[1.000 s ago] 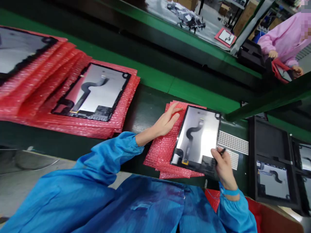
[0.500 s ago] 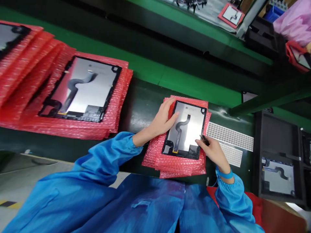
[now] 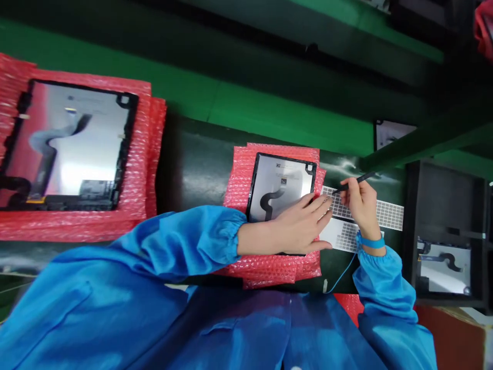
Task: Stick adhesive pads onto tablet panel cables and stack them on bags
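My right hand (image 3: 359, 203) grips slim black tweezers (image 3: 365, 177) like a pen, their tip at the upper sheet of small white labels (image 3: 389, 215). My left hand (image 3: 300, 226) lies palm down with its fingers stretched out, across the lower right of a display panel (image 3: 292, 177). Its fingertips reach the left end of the label sheets. The panel has a silver back, a black frame and a dark curved flex cable (image 3: 266, 202); my left hand and forearm hide its lower part. Beneath the panel lies red bubble wrap (image 3: 269, 270). A second label sheet (image 3: 342, 234) lies below the first.
A larger display panel (image 3: 90, 149) rests on stacked red bubble wrap (image 3: 154, 139) at left. At right stands a black tray (image 3: 442, 200) holding another panel (image 3: 444, 270). A green beam (image 3: 423, 131) crosses above. A blue cord (image 3: 342, 275) runs from my right wrist strap.
My right hand has moved right from the panel's edge to the label sheet, tweezers included. My left hand has slid right from the panel's left edge across its lower part. The view has shifted.
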`<state>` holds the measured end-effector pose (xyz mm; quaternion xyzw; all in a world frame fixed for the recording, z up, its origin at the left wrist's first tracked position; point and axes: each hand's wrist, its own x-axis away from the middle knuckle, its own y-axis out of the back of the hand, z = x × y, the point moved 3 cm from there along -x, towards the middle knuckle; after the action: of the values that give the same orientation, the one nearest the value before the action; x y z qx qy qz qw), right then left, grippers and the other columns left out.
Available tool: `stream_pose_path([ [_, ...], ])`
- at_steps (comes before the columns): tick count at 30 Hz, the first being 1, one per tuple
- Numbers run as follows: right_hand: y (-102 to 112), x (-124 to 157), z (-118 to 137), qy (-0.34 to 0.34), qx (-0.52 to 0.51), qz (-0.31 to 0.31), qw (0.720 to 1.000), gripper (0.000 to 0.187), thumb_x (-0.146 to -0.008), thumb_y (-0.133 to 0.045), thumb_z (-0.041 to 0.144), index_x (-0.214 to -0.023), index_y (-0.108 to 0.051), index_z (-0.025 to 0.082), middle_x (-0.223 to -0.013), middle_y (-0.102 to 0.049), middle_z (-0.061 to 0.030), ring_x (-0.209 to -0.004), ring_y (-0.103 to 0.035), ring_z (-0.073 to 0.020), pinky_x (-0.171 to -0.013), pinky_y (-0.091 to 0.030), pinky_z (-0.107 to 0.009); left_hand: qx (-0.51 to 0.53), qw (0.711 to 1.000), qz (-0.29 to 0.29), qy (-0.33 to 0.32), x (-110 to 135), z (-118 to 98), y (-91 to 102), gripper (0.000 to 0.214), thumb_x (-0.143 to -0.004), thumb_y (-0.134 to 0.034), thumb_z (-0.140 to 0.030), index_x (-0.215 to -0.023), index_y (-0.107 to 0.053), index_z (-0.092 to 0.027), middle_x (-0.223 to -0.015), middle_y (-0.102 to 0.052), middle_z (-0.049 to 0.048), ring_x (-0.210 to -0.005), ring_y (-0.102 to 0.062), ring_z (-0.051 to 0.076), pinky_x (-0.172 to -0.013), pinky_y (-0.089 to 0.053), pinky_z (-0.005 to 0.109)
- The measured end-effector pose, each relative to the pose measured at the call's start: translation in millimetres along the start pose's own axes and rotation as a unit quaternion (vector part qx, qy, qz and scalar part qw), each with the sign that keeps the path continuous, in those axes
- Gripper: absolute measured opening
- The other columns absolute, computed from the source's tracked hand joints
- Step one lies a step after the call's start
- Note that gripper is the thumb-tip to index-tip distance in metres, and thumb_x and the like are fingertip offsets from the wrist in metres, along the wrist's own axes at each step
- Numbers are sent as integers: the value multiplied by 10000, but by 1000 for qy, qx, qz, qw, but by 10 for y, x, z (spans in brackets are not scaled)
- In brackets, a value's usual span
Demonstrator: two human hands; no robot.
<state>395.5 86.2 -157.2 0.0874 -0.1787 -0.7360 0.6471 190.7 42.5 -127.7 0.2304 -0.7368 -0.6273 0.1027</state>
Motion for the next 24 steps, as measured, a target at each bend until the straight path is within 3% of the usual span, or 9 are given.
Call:
stream_pose_path([
  [2, -84, -54, -94, -9, -28, 12, 1000, 547, -946, -680, 737, -1029, -716, 198, -666, -672, 21, -528, -632, -125, -521, -536, -255, -44, 999, 11, 18, -34, -43, -117, 971, -1017, -403, -818, -1434, -656, 21, -1546, -591, 298, -1451, -542, 441, -1249, -340, 573],
  [6, -130, -46, -211, -23, -57, 1, 998, 494, -959, -698, 688, -1050, -676, 203, -688, -699, 17, -567, -711, -146, -544, -601, -258, -61, 998, 22, 17, 4, -59, -243, 1010, -993, -415, -849, -1454, -651, 18, -1551, -593, 293, -1451, -546, 441, -1278, -282, 582],
  [13, -101, 33, -171, -33, -35, -5, 999, 430, -999, -689, 627, -1054, -668, 201, -730, -753, -13, -617, -772, -175, -555, -637, -267, -55, 997, 48, 12, 42, -60, -180, 960, -982, -536, -787, -1490, -621, 24, -1583, -563, 293, -1472, -521, 439, -1283, -294, 573],
  [24, -109, -23, -106, -53, -49, 1, 997, 467, -940, -731, 680, -974, -672, 217, -698, -776, -16, -560, -774, -196, -501, -641, -283, -61, 996, 69, 7, 34, -67, -144, 926, -1011, -506, -758, -1529, -596, 4, -1612, -542, 271, -1489, -507, 428, -1293, -280, 568],
])
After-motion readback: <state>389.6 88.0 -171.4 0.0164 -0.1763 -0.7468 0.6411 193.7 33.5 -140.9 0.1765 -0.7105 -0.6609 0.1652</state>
